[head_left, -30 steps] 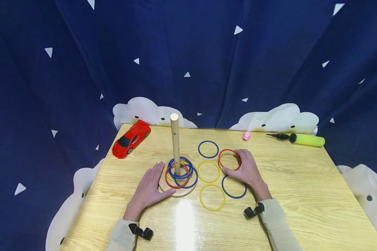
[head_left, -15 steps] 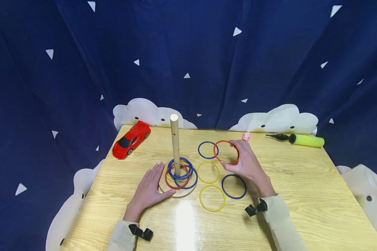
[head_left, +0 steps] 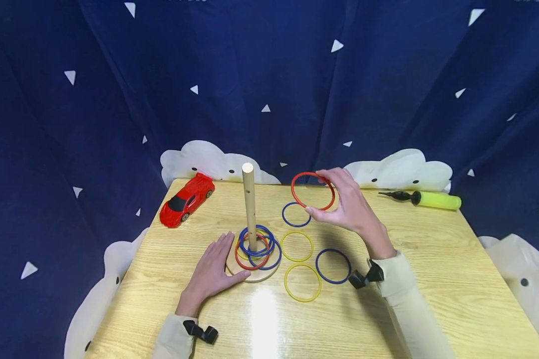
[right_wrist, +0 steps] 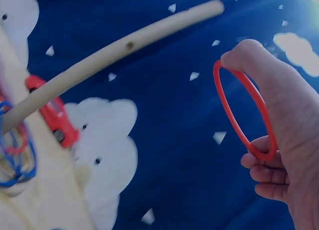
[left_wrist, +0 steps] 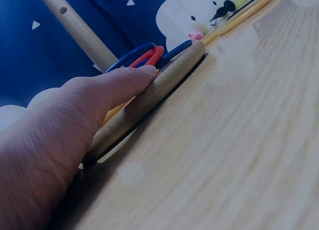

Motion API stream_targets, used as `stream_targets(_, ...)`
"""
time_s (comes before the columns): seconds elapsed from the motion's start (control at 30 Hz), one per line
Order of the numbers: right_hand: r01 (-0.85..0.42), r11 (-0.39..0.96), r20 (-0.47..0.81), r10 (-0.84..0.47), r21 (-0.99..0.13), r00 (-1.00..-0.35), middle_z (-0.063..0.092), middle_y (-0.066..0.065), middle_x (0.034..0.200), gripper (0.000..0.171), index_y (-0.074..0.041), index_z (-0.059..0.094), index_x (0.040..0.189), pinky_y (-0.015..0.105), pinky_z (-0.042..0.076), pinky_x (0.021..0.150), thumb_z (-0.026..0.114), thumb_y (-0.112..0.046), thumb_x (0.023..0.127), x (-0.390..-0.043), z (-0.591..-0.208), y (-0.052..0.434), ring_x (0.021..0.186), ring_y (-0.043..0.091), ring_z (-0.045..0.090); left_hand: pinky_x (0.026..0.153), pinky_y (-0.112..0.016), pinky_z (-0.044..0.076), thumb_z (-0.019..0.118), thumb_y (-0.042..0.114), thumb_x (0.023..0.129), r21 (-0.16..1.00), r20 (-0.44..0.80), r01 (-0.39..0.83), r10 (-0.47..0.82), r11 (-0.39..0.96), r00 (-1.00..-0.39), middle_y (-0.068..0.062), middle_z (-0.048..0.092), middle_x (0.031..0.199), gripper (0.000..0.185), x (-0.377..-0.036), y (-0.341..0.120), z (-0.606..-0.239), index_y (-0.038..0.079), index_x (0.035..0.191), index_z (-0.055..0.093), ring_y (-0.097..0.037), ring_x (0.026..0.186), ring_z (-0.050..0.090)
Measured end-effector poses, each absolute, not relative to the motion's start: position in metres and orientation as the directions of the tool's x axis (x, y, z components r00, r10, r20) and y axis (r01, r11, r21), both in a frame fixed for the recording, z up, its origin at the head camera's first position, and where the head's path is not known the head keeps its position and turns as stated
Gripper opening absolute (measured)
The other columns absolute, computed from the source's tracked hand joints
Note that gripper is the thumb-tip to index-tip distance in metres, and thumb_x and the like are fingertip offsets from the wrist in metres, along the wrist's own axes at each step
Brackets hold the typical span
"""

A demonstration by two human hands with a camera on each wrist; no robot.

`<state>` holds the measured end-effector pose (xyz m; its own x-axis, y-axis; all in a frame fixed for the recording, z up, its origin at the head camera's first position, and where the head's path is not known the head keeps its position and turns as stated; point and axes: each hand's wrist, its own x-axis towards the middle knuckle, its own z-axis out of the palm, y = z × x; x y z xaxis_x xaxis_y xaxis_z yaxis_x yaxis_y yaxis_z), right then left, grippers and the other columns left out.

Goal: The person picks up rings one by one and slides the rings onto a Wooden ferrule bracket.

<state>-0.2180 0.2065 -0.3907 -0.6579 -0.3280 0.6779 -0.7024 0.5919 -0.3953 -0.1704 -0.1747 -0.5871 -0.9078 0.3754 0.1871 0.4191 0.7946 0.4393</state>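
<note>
My right hand (head_left: 346, 204) pinches a red ring (head_left: 313, 191) (right_wrist: 242, 113) between thumb and fingers, lifted above the table to the right of the wooden peg (head_left: 249, 204) (right_wrist: 114, 50). Around the peg, on its round wooden base (head_left: 262, 273) (left_wrist: 149, 95), lie several blue, red and yellow rings (head_left: 257, 245). My left hand (head_left: 211, 271) (left_wrist: 84, 120) lies flat on the table, fingers straight, pressing against the base's left edge. Loose on the table are a blue ring (head_left: 296, 214), a yellow ring (head_left: 297, 246), another yellow ring (head_left: 302, 282) and a second blue ring (head_left: 333, 266).
A red toy car (head_left: 187, 199) sits at the table's back left corner. A small pink toy (left_wrist: 196, 35) and a yellow-green hand pump (head_left: 431, 199) lie along the back right edge. Dark blue curtain with white clouds surrounds the wooden table (head_left: 431, 279).
My right hand has lifted the red ring off the table and carried it up and left toward the peg's top. The left hand has stayed at the base.
</note>
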Motion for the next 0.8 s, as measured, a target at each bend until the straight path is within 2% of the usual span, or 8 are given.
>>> stream_targets(0.2, -0.775, 0.507, 0.745, -0.332, -0.377, -0.579, 0.069, 0.011, 0.111, 0.080, -0.001, 0.069, 0.129, 0.038, 0.048, 0.086, 0.083, -0.057, 0.073, -0.221, -0.351, 0.186, 0.105, 0.027, 0.058, 0.129, -0.050, 0.021, 0.063, 0.085, 0.081, 0.444, 0.170, 0.410, 0.374, 0.797, -0.912, -0.005, 0.027, 0.172, 0.119, -0.171, -0.176, -0.588, 0.013, 0.167, 0.025, -0.023, 0.160, 0.019)
stream_targets(0.4, -0.840, 0.386, 0.774, -0.362, -0.381, -0.519, 0.070, 0.009, 0.111, 0.075, -0.002, 0.069, 0.131, 0.033, 0.048, 0.092, 0.087, -0.042, 0.071, -0.220, -0.322, 0.160, 0.106, 0.027, 0.060, 0.128, -0.052, 0.023, 0.064, 0.083, 0.081, 0.440, 0.187, 0.422, 0.379, 0.792, -0.906, -0.007, 0.029, 0.171, 0.118, -0.170, -0.176, -0.586, 0.012, 0.167, 0.026, -0.026, 0.160, 0.022)
stream_targets(0.5, -0.859, 0.359, 0.778, -0.390, -0.364, -0.493, 0.070, 0.011, 0.113, 0.076, -0.002, 0.068, 0.132, 0.035, 0.048, 0.093, 0.088, -0.043, 0.072, -0.221, -0.311, 0.147, 0.107, 0.026, 0.059, 0.129, -0.050, 0.021, 0.065, 0.083, 0.081, 0.447, 0.176, 0.415, 0.377, 0.792, -0.909, -0.006, 0.029, 0.171, 0.118, -0.170, -0.176, -0.585, 0.013, 0.167, 0.025, -0.024, 0.160, 0.020)
stream_targets(0.63, -0.870, 0.362, 0.770, -0.427, -0.335, -0.474, 0.069, 0.009, 0.115, 0.081, -0.003, 0.067, 0.134, 0.036, 0.048, 0.092, 0.085, -0.054, 0.074, -0.222, -0.304, 0.132, 0.110, 0.024, 0.057, 0.129, -0.049, 0.020, 0.063, 0.085, 0.081, 0.449, 0.163, 0.409, 0.377, 0.795, -0.912, -0.005, 0.027, 0.172, 0.119, -0.171, -0.176, -0.586, 0.013, 0.168, 0.024, -0.023, 0.161, 0.019)
stream_targets(0.8, -0.867, 0.375, 0.733, -0.478, -0.328, -0.484, 0.067, 0.005, 0.114, 0.083, -0.002, 0.066, 0.135, 0.037, 0.048, 0.091, 0.089, -0.049, 0.071, -0.222, -0.308, 0.118, 0.110, 0.021, 0.054, 0.130, -0.048, 0.019, 0.062, 0.085, 0.081, 0.454, 0.165, 0.409, 0.376, 0.792, -0.912, -0.005, 0.027, 0.172, 0.119, -0.171, -0.176, -0.585, 0.013, 0.167, 0.024, -0.023, 0.160, 0.019)
